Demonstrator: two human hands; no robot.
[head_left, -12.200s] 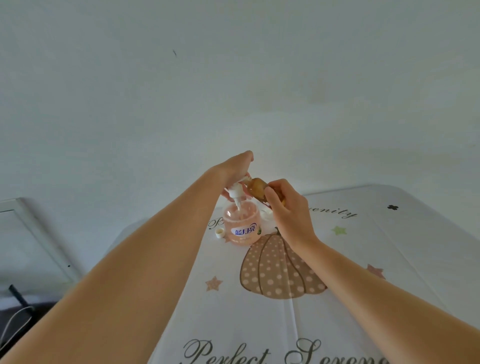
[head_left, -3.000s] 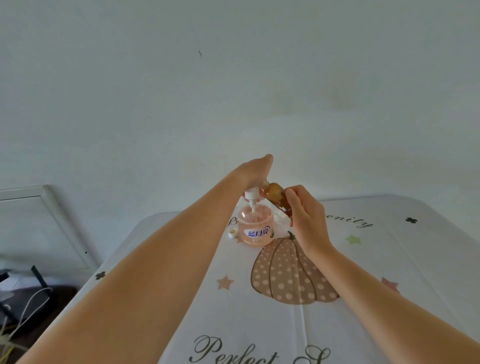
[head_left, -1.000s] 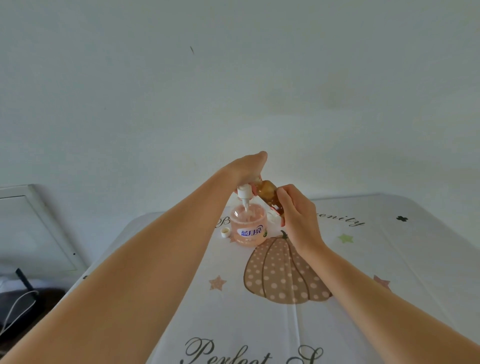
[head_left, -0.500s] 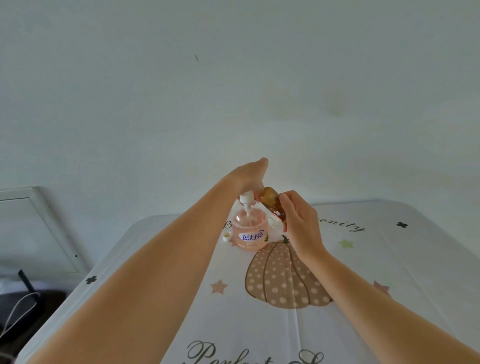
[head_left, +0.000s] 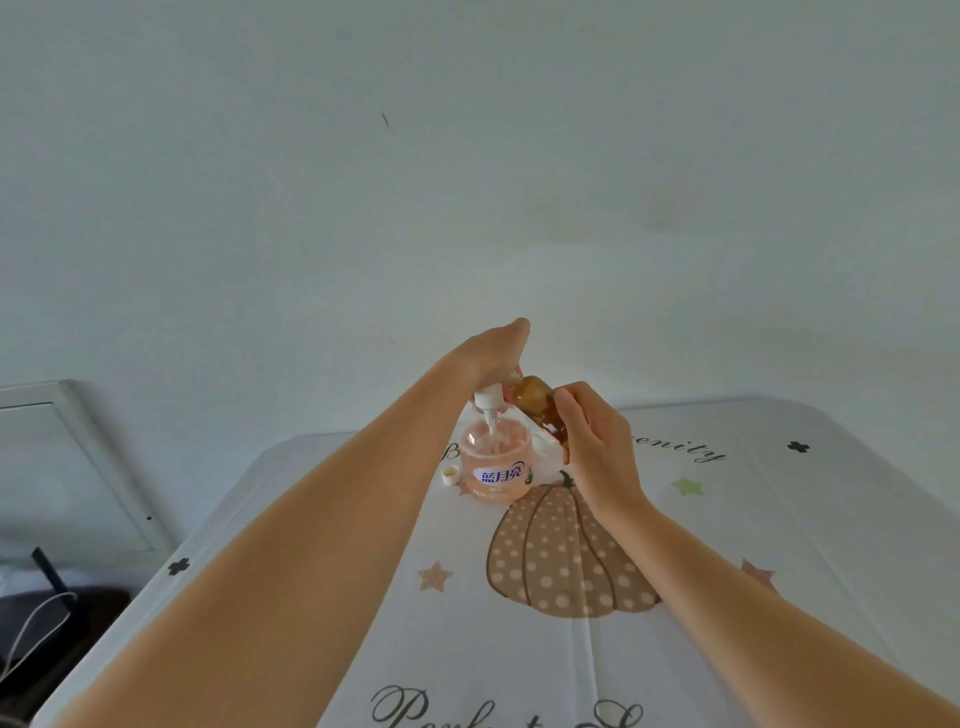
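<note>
Cloth (head_left: 727, 649), smooth and white with a dotted brown pumpkin print, covers the table (head_left: 223, 540). Beyond the pumpkin, the right hand (head_left: 597, 452) pinches a small rounded amber translucent bottle (head_left: 535, 402), tilted toward the spout. Just beside it stands a round clear plastic pump bottle of pink soap (head_left: 496, 467), with a small white cap (head_left: 450, 474) at its left. The left hand (head_left: 493, 348) covers the white pump head (head_left: 488, 399); whether its hidden fingers press or grip, I cannot tell. Refilling seems midway, and capping remains.
</note>
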